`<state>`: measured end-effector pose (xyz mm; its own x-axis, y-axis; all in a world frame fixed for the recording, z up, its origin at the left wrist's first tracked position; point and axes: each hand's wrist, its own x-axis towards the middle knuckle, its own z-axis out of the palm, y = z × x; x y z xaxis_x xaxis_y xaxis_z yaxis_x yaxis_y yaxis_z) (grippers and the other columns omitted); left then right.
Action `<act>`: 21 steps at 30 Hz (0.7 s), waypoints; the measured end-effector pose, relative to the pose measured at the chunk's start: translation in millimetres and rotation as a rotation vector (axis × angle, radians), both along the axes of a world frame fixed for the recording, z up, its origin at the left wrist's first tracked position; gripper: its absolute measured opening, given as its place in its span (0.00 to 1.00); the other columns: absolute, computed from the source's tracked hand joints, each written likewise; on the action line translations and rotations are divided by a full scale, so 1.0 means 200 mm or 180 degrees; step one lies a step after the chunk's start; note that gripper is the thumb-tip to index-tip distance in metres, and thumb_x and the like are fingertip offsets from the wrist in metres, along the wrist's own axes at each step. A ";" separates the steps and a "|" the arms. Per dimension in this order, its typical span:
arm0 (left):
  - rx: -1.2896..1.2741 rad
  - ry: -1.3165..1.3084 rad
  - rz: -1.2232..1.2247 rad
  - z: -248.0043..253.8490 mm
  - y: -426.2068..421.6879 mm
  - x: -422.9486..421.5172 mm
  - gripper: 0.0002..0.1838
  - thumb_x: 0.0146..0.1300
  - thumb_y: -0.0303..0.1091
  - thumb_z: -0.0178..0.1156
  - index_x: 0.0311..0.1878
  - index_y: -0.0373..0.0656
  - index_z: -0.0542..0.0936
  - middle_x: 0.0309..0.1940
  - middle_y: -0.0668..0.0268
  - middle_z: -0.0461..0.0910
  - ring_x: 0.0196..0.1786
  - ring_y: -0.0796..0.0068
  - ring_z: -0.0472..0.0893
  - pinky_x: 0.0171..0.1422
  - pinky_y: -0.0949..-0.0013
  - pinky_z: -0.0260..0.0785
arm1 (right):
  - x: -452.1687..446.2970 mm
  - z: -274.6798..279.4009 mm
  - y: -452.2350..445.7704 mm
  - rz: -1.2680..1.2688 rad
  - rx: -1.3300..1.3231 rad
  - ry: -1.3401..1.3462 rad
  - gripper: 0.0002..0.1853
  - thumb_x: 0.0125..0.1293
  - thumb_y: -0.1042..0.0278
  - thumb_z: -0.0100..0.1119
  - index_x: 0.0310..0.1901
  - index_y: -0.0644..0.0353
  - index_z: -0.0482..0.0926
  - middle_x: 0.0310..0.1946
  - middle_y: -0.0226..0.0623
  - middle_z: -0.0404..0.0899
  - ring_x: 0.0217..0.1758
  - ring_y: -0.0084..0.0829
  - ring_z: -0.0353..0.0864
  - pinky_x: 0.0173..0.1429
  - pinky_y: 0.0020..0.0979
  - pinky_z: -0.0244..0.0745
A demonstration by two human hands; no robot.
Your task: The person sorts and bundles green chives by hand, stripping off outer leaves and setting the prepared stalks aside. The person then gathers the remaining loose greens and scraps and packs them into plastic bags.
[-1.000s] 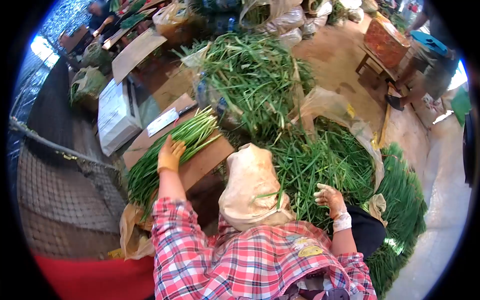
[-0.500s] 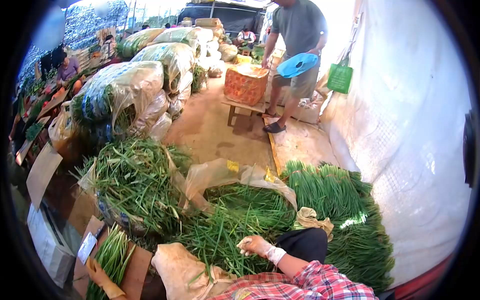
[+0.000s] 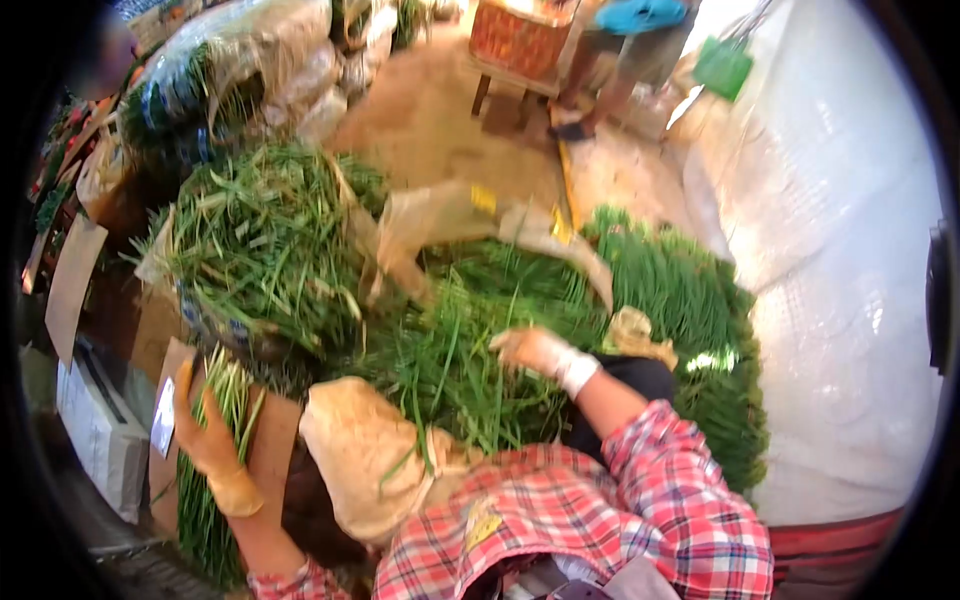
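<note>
My left hand (image 3: 208, 440), in a tan glove, has its fingers spread over a bundle of long green stalks (image 3: 228, 385). The bundle lies on a brown cardboard sheet (image 3: 275, 440) at the lower left. My right hand (image 3: 535, 352), gloved with a white wrist band, is over a loose pile of green stalks (image 3: 455, 330); its fingertips are blurred, and whatever they may hold cannot be made out. A beige cloth-covered knee (image 3: 365, 450) shows between the two hands.
A heaped sack of greens (image 3: 265, 235) stands ahead left. Bundled greens (image 3: 675, 290) lie at the right, beside a white plastic sheet (image 3: 840, 250). A person (image 3: 625, 75) stands near a red basket (image 3: 520, 40) on a stool. A white box (image 3: 100, 430) is far left.
The view has swung right. My left hand has lifted somewhat from the bundle, its fingers now pointing upward. My right hand has reached forward over the loose greens.
</note>
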<state>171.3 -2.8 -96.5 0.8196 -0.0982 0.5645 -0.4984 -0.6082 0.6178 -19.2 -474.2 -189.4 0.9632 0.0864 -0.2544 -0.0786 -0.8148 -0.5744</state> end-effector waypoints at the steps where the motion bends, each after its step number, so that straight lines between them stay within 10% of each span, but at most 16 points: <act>1: -0.0068 -0.0032 -0.0286 0.09 -0.16 -0.03 0.20 0.59 0.18 0.54 0.56 0.36 0.73 0.54 0.56 0.76 0.58 0.62 0.74 0.64 0.64 0.63 | 0.04 0.10 -0.03 -0.1040 0.0348 0.0629 0.14 0.59 0.65 0.55 0.47 0.56 0.81 0.42 0.41 0.82 0.39 0.35 0.82 0.45 0.31 0.77; 7: -0.0296 0.0543 -0.1878 0.21 -1.01 -0.15 0.23 0.49 0.15 0.61 0.51 0.36 0.76 0.50 0.55 0.78 0.57 0.61 0.76 0.63 0.64 0.65 | 0.07 -0.03 -0.68 -0.2934 0.0502 0.0551 0.14 0.55 0.76 0.58 0.44 0.58 0.82 0.33 0.38 0.84 0.31 0.25 0.81 0.37 0.27 0.75; 13: 0.1450 0.0506 -0.2946 -0.33 -1.79 -0.19 0.14 0.52 0.32 0.64 0.44 0.44 0.80 0.42 0.52 0.80 0.53 0.50 0.76 0.63 0.54 0.64 | 0.36 -0.28 -0.67 -0.1628 0.0027 -0.0010 0.12 0.56 0.70 0.55 0.43 0.53 0.82 0.39 0.42 0.82 0.43 0.39 0.81 0.51 0.32 0.74; 14: 0.2175 0.0803 -0.3043 -0.45 -1.87 -0.18 0.20 0.53 0.36 0.63 0.51 0.46 0.77 0.52 0.52 0.76 0.61 0.48 0.70 0.66 0.49 0.60 | 0.42 -0.33 -0.60 -0.1330 0.0177 -0.0218 0.13 0.57 0.69 0.56 0.45 0.53 0.81 0.42 0.43 0.82 0.46 0.39 0.81 0.54 0.31 0.74; 18: 0.4197 0.2217 -0.3136 -0.82 -1.79 -0.16 0.33 0.54 0.42 0.64 0.65 0.63 0.67 0.72 0.59 0.49 0.70 0.40 0.52 0.67 0.40 0.55 | 0.56 -0.46 -0.39 -0.0929 0.0071 0.0504 0.50 0.46 0.54 0.71 0.68 0.60 0.53 0.60 0.52 0.68 0.62 0.45 0.70 0.65 0.34 0.64; 21: 0.4183 0.2854 -0.3616 -0.84 -1.62 -0.13 0.31 0.54 0.44 0.64 0.63 0.60 0.69 0.70 0.55 0.52 0.65 0.43 0.63 0.65 0.52 0.63 | 0.52 -0.54 -0.29 -0.0272 -0.1315 0.1351 0.67 0.37 0.40 0.74 0.71 0.60 0.39 0.59 0.48 0.68 0.61 0.44 0.70 0.63 0.42 0.63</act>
